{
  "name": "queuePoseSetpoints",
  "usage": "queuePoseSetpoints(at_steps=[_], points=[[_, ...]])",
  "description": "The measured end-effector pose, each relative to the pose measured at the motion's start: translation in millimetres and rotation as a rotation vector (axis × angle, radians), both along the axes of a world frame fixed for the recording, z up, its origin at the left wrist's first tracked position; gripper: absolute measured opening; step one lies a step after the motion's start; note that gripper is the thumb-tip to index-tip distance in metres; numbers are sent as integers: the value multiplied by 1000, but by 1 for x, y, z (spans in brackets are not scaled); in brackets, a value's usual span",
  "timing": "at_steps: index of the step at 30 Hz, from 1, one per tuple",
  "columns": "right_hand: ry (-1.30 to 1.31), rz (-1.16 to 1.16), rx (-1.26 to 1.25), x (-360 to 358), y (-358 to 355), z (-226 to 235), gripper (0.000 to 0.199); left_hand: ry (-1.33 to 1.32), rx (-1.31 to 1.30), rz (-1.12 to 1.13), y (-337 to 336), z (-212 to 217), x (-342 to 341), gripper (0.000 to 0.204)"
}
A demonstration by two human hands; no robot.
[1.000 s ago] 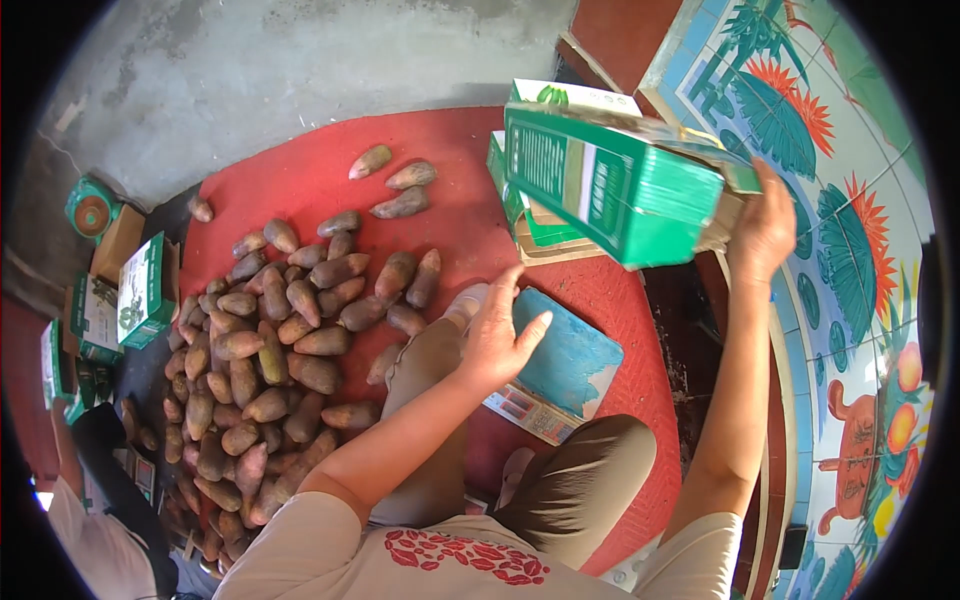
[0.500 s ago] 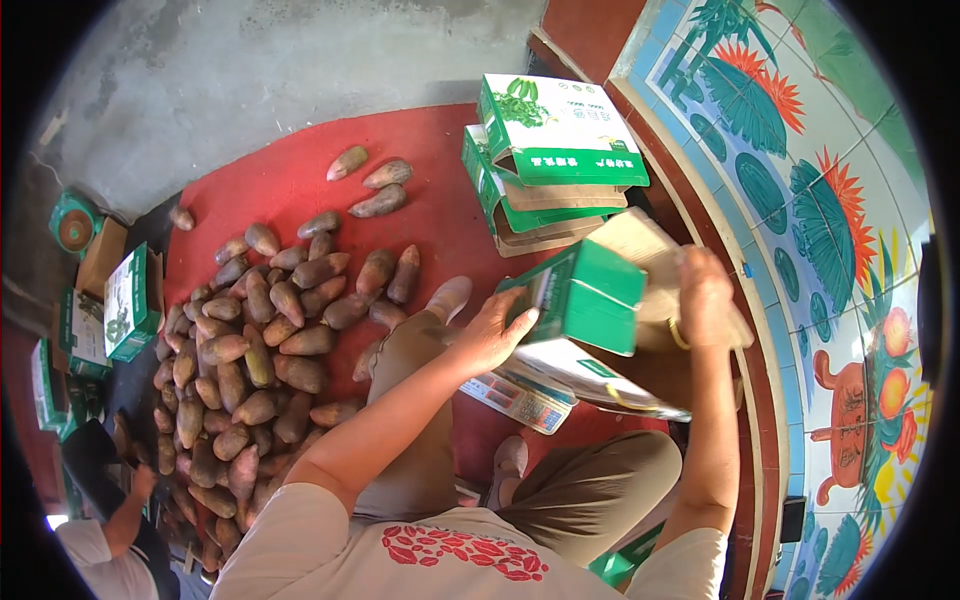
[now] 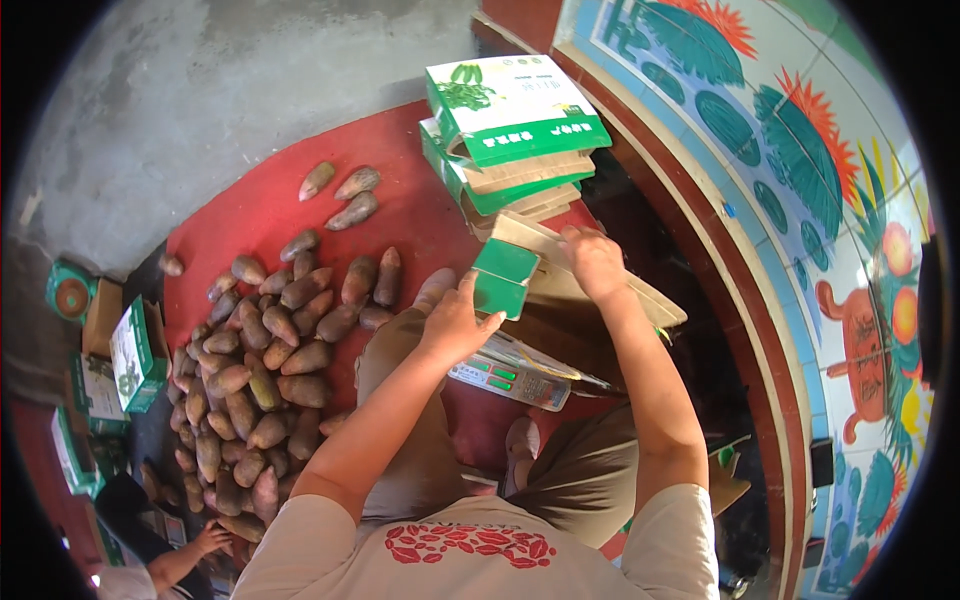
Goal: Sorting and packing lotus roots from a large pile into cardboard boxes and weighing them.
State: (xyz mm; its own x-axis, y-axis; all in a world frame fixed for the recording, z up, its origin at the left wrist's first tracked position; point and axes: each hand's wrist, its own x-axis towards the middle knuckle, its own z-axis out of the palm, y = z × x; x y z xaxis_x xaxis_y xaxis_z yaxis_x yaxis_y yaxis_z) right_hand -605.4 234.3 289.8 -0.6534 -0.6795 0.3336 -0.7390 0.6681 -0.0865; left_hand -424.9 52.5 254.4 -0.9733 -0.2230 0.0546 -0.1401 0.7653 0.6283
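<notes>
Sitting on a red mat (image 3: 420, 215) that covers most of the concrete floor, a person works a carton over their lap. Biggest item by spread: a pile of brown tapered roots (image 3: 255, 365) left of the knees, a few strays further up the mat. Next, a stack of flat green-and-white cartons (image 3: 510, 125) beside the tiled, painted wall (image 3: 800, 200). More green cartons (image 3: 135, 350) lie at the mat's far left edge, where another person's hand (image 3: 210, 540) shows low down.

The carton in hand (image 3: 540, 285) sits between both hands, above the lap, just below the stack: green end panel facing up, brown inside flaps spread right. Left hand (image 3: 455, 320) is cupped, fingers curled against the green panel's lower edge. Right hand (image 3: 592, 262) is closed loosely over the brown flap's top edge, thumb hidden, so how tight the hold is can't be told. A flat printed sheet (image 3: 510, 375) lies under the carton on the knees.

Judging by look: thin corrugated board, light, stiff across panels but floppy at the creases, easily dented. Best gripped along folded edges or corners, not mid-panel.
</notes>
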Motion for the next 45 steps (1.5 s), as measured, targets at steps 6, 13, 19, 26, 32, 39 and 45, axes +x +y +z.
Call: queuePoseSetpoints(at_steps=[6, 13, 19, 26, 32, 39, 45], points=[[110, -57, -1, 23, 5, -5, 48, -143, -136, -47, 4, -3, -6, 70], [164, -236, -208, 83, 84, 24, 35, -150, -159, -47, 5, 17, -6, 59], [165, -995, -63, 119, 265, 2, 38, -141, -141, -91, 8, 14, -6, 60], [-282, -1668, 1, 202, 393, -104, 68, -143, -146, -100, 8, 13, -6, 60], [-795, -1547, -973, 207, 413, -123, 21, -149, -195, -107, 8, 8, -8, 59], [-565, -1393, -134, 212, 426, -105, 23, -164, -203, -98, 11, 10, -9, 60], [-346, -1366, 192, 224, 402, -75, 24, -167, -201, -95, 10, 9, -8, 60]])
